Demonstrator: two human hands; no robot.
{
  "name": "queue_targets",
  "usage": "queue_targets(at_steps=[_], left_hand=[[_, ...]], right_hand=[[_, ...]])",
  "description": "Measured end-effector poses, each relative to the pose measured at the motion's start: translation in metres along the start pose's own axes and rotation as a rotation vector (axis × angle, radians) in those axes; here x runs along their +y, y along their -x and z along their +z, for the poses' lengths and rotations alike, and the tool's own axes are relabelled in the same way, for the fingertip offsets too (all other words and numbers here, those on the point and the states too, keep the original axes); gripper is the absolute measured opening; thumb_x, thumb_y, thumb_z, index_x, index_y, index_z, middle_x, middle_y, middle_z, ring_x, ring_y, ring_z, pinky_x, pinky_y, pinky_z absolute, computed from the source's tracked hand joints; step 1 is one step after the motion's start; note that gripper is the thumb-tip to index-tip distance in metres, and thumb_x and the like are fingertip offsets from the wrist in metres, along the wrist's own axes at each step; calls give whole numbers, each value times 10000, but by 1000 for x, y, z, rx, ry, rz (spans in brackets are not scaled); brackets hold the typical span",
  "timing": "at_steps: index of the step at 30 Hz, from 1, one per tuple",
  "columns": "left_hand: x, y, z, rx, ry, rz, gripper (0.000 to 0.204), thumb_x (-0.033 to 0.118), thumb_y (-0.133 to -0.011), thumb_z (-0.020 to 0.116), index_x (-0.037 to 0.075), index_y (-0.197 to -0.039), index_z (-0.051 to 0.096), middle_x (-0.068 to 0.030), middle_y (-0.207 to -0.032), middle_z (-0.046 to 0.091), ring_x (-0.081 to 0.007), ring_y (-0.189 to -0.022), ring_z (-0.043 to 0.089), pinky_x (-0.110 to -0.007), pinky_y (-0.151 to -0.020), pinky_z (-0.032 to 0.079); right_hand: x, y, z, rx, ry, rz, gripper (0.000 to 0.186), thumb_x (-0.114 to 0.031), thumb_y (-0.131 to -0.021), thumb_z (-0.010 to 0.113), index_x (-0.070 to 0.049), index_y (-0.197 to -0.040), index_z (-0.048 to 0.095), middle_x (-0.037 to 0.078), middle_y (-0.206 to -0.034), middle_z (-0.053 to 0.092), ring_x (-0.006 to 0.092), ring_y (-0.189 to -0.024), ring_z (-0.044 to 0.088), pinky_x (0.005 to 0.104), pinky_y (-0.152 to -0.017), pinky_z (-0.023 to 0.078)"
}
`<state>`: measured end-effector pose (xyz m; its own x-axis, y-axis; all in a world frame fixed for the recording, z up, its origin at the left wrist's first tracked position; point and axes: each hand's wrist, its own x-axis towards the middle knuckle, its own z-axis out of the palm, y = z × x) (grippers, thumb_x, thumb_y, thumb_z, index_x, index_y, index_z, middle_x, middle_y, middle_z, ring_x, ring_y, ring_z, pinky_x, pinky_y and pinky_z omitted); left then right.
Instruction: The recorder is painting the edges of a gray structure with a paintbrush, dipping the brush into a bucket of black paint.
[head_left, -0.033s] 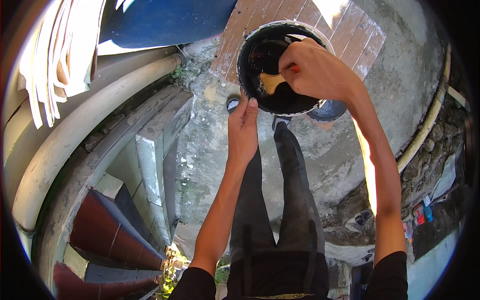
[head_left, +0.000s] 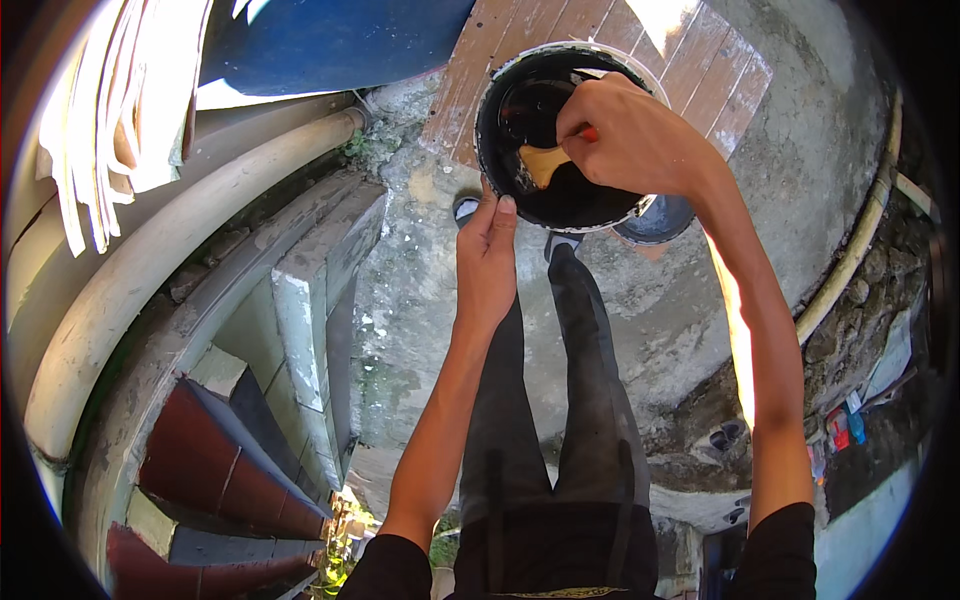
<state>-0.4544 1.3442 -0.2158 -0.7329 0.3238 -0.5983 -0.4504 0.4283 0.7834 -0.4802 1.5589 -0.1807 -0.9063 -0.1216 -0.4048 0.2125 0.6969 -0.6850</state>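
Observation:
A round bucket (head_left: 484,160) with a dark, smeared inside holds glossy black liquid (head_left: 585,205) that looks like paint. My left hand (head_left: 487,245) pinches its near left rim, thumb on the outside and fingers partly hidden behind the edge. Over the bucket's opening, my right hand (head_left: 635,135) is closed around what looks like a paintbrush (head_left: 543,164). Its tan, widening wooden part and a bit of red show by the fingers; the far end is dark and cannot be made out against the liquid.
Brown planks (head_left: 720,85) lie behind the bucket, and a second dark container (head_left: 655,220) stands partly under it. A thick pipe (head_left: 190,220) and a stepped wall (head_left: 300,320) run along the left. Rubble (head_left: 860,290) and a thin pole (head_left: 865,225) lie at right.

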Motion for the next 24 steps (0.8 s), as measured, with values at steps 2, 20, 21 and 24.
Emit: queue_targets(at_steps=[2,20,21,24], left_hand=[[0,0,1,-6,5,13,550,332,-921,435,-63,-1286,319,-43,-921,542,-74,-827,472,-284,-802,438],[5,7,15,100,206,-122,446,249,-932,423,7,-1300,358,30,-734,439,-55,-669,342,-188,-611,336],[6,7,15,102,202,-123,446,249,-932,423,7,-1300,358,30,-734,439,-55,-669,342,-188,-611,336],[7,5,15,101,224,-105,447,253,-933,420,16,-1306,354,50,-680,322,-59,-622,272,-191,-558,283]], right_hand=[[2,-4,1,41,20,-51,172,-26,-588,487,58,-670,614,210,-670,569,342,-651,545,353,-737,447],[-30,-40,-13,-132,248,-163,190,-101,-567,564,88,-563,571,218,-526,496,267,-449,530,310,-486,454],[-32,-42,-15,-131,244,-165,190,-101,-567,564,88,-563,571,218,-526,496,267,-449,530,310,-486,454],[-34,-44,-18,-253,348,-166,204,-115,-578,582,87,-553,574,201,-522,510,253,-441,537,304,-454,449]])
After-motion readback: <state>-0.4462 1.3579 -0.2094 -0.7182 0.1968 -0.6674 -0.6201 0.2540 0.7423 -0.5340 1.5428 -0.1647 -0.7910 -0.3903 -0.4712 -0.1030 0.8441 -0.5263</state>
